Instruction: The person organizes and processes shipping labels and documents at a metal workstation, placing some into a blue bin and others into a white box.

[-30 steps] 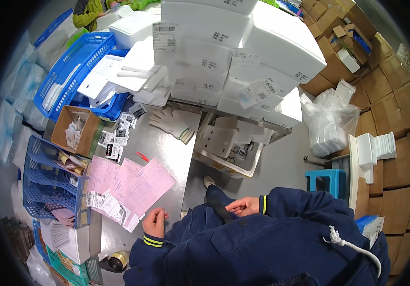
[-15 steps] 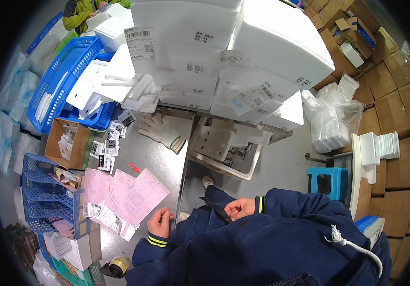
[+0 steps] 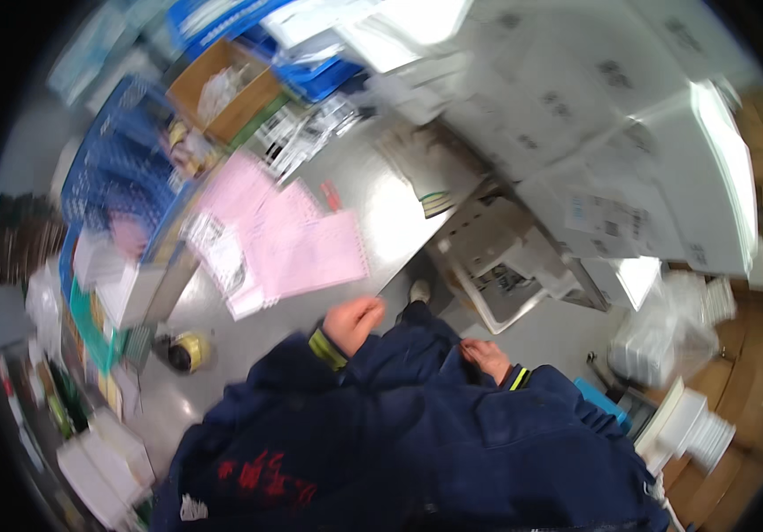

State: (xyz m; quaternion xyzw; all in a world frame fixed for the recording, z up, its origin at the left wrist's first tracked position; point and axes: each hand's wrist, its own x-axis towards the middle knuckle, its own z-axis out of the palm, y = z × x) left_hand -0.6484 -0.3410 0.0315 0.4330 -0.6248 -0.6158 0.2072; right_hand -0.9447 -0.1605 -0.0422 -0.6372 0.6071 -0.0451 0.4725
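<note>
My left hand point(image 3: 353, 324) is curled into a loose fist at the metal table's edge, with nothing visible in it. It is nearest to the pink printed forms point(image 3: 297, 253), which lie overlapping on the table point(image 3: 381, 241) with a white label sheet point(image 3: 219, 251) on top. In front of my dark blue jacket is my right hand point(image 3: 489, 359), its fingers closed at the dark cloth. Whatever they grip blends into the jacket and is blurred. A red pen point(image 3: 332, 196) and a whitish work glove point(image 3: 421, 168) lie beyond the forms.
White foam boxes point(image 3: 567, 115) are stacked at the back right, with an open foam bin point(image 3: 496, 275) below. Left stand a blue basket rack point(image 3: 124, 168) and a cardboard box point(image 3: 222, 89). A tape roll point(image 3: 188, 352) sits near left; bagged foam pieces point(image 3: 661, 337) are at right.
The whole view has swung toward the left, blurring the picture. My left hand has come nearer my right, over the jacket front. My right hand stays closed at the dark cloth.
</note>
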